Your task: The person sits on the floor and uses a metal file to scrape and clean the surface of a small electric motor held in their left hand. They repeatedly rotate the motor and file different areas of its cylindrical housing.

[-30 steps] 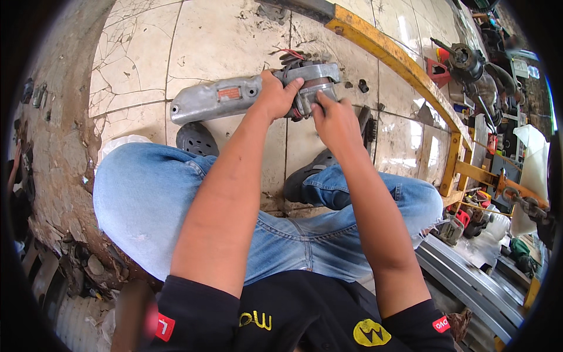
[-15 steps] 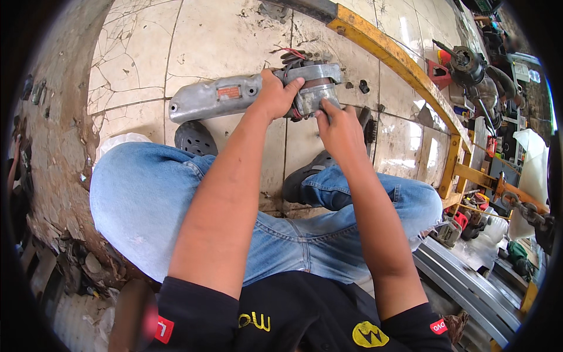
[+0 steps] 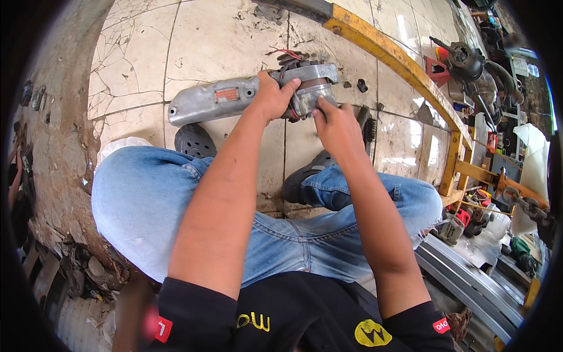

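A round grey alternator [image 3: 307, 102], with a brownish band between its metal halves and red wires at its far side, sits over the tiled floor between my hands. My left hand [image 3: 272, 98] grips its left side, thumb on top. At its lower right end my right hand [image 3: 340, 126] is closed, thumb and index finger pressed to the housing. The inside of that hand's curl is hidden. A long grey metal cover [image 3: 199, 105], like an engine valve cover with a red label, lies to the left, its right end behind my left hand.
A dark brush [image 3: 370, 128] lies right of my right hand. The yellow metal frame [image 3: 399, 56] of a hoist crosses the far right, with a chain [image 3: 528, 206]. Beyond it stand a greasy mechanical part [image 3: 469, 61] and cluttered shop items. My shoes [image 3: 195, 139] flank the work.
The alternator and both hands appear slightly further left, partly with a small shift of the view. Both hands keep their holds.
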